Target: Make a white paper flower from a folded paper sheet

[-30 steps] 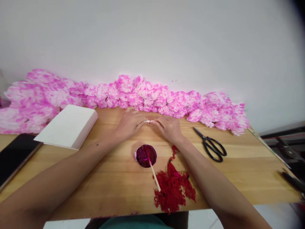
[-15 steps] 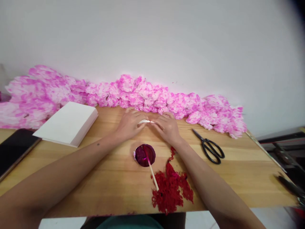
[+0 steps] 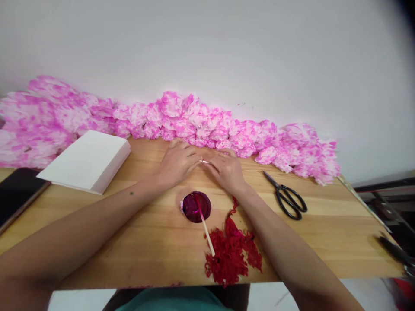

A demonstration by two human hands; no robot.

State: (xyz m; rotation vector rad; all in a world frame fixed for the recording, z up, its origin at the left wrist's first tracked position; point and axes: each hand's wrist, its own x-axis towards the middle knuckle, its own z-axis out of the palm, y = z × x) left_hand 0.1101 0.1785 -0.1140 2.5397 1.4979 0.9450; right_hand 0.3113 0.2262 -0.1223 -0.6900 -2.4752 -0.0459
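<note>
Between my two hands, over the far middle of the table, is a narrow white strip that looks like folded paper point(image 3: 205, 162), with a bit of red thread around its middle. My left hand point(image 3: 177, 163) is closed on the left end, and my right hand point(image 3: 227, 169) pinches the right end. Most of the strip is hidden under the fingers. Nearer me sits a small dish of dark magenta liquid point(image 3: 191, 208), and a pale stick point(image 3: 208, 238) leans out of it. The stick's lower end rests on a tangle of red yarn point(image 3: 228, 259) beside my right forearm.
Pink-and-white crumpled paper flowers point(image 3: 207, 125) line the back of the wooden table point(image 3: 142, 250) against the wall. A stack of white paper point(image 3: 87, 157) and a dark phone point(image 3: 19, 194) lie at left. Black-handled scissors point(image 3: 289, 202) lie right of my right hand.
My fingers have closed further over the white strip, so less of it shows, mainly on the left side. The whole view has shifted slightly; the other things rest as before.
</note>
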